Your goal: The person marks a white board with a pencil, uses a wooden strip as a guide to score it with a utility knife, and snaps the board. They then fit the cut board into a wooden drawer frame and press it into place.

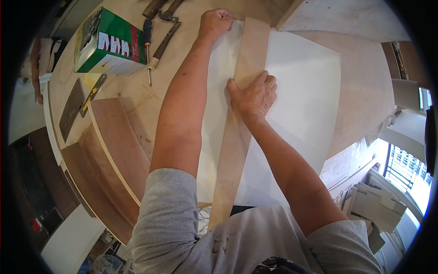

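A long, narrow wooden strip (pixel 228 155) lies lengthwise over a white sheet (pixel 303 91) on the wooden work surface. My right hand (pixel 254 96) presses on the strip near its middle, with the thumb at its left edge and the fingers bent over the top. Beyond it, my left hand (pixel 216 23) is closed at the far left corner of the white sheet, beside the strip's far end. Its fingers are pinched round something small that I cannot make out.
On the left are a green box (pixel 112 43), a screwdriver (pixel 148 50), a hammer (pixel 166 36), a saw (pixel 73 109) and stacked wooden boards (pixel 116 141). A wooden panel (pixel 342 18) stands at the far right. Another person (pixel 39 68) is at the far left.
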